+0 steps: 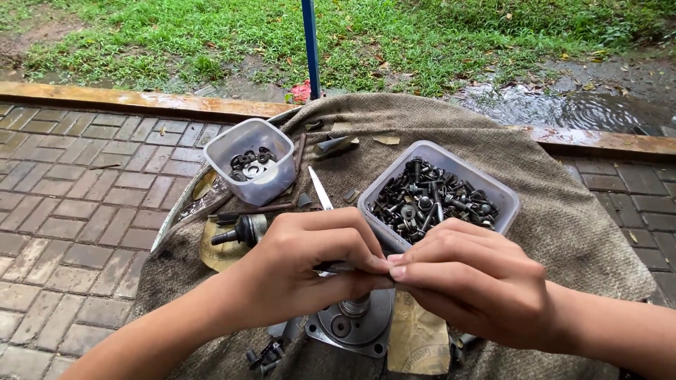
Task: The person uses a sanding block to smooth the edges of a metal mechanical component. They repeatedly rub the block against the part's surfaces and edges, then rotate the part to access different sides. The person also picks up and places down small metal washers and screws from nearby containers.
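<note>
Head view: your left hand [303,264] and right hand [468,281] meet fingertip to fingertip just in front of the bolt tub [438,195]. Both grips are closed down to a pinch on one small dark part [336,267], of which only a sliver shows between your left fingers. You hold it up off the cloth [563,211], probably so that both hands can turn or work it where you can see it. What kind of part it is, I cannot tell; your fingers cover nearly all of it.

The bolt tub sits close behind your hands, an easy reach, and is heaped with dark bolts and nuts. The washer tub [252,160] stands to the left of the bolt tub, apart, which keeps the ring-shaped pieces sorted from the bolts. The cloth under both seems to stop small pieces rolling away.

Directly below your hands, in front of the bolt tub, a round metal flange [355,325] with a short shaft is half hidden by your wrists. A ball joint [243,230] lies left of the bolt tub, partly behind your left hand. Your forearms are cut off by the bottom edge.
</note>
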